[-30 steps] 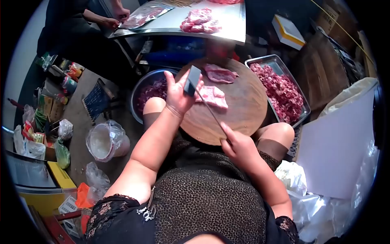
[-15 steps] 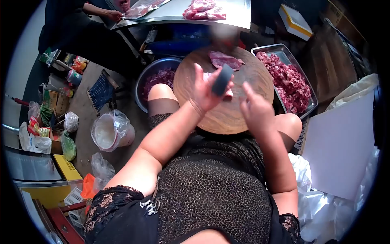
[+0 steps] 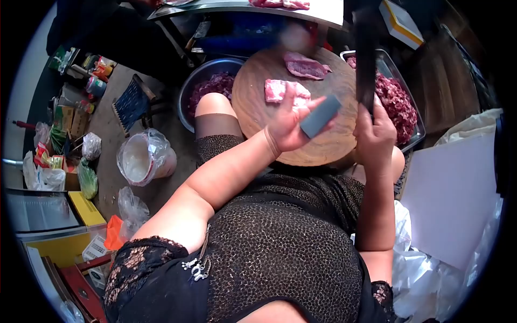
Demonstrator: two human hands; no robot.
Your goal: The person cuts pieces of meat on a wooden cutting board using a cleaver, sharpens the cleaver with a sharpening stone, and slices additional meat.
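In my left hand (image 3: pixel 293 126) lies a grey whetstone (image 3: pixel 320 116), held across the upturned palm over the front of a round wooden chopping board (image 3: pixel 323 142). My right hand (image 3: pixel 375 132) grips a knife (image 3: pixel 365 59) at the board's right side, its dark, blurred blade pointing up and away from me. The knife's handle is mostly covered by the fingers. Behind my left fingers, a pale pink piece of meat (image 3: pixel 276 90) lies on the board, partly hidden. A second, darker piece of meat (image 3: pixel 304 67) rests near the far edge.
A metal basin (image 3: pixel 186 102) of cut meat stands left of the board, and a metal tray (image 3: pixel 417 129) heaped with chopped meat stands right. A lined bucket (image 3: pixel 145 161) and a folding stool (image 3: pixel 131 102) are further left. A table (image 3: pixel 323 13) with meat is beyond.
My right hand has moved right and turned, so the knife now stands up in view. The whetstone has shifted right and tilted, showing its broad face. The whole view has shifted slightly.
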